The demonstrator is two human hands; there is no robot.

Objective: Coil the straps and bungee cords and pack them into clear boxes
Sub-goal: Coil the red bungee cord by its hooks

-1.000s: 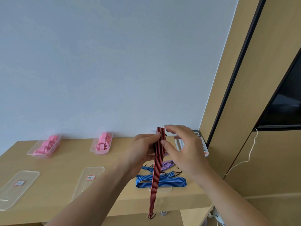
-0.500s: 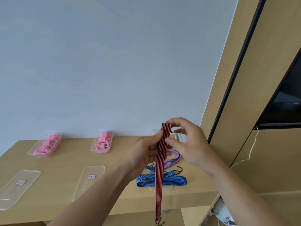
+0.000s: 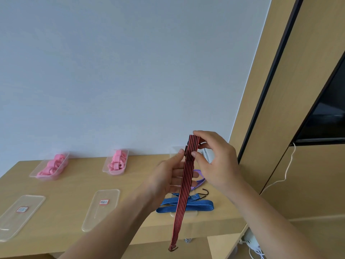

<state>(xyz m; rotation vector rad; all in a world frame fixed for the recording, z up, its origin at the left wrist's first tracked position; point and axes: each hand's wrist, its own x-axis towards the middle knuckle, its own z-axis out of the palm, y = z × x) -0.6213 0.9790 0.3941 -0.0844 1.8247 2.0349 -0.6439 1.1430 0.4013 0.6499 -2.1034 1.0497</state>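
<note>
A flat red-and-black striped bungee cord [image 3: 182,199] hangs in front of me, its upper end folded over and its hooked lower end dangling below the table edge. My left hand [image 3: 169,176] pinches the fold from the left with thumb and fingers. My right hand [image 3: 214,161] pinches the top of the fold from the right. On the table lie a blue striped bungee cord [image 3: 197,205] with a black hook and a purple strap [image 3: 198,177], partly hidden behind the hands. Two clear boxes [image 3: 49,168] [image 3: 116,162] at the back hold coiled pink straps.
Two clear lids with red labels [image 3: 20,212] [image 3: 102,204] lie flat on the wooden table [image 3: 71,186]. A third clear box [image 3: 174,150] stands behind the hands. A wooden panel wall and a white cable [image 3: 287,171] are on the right.
Both hands have lifted the folded end slightly, and the right hand has wrapped the cord over once more. The hanging tail has shortened and swung a little.
</note>
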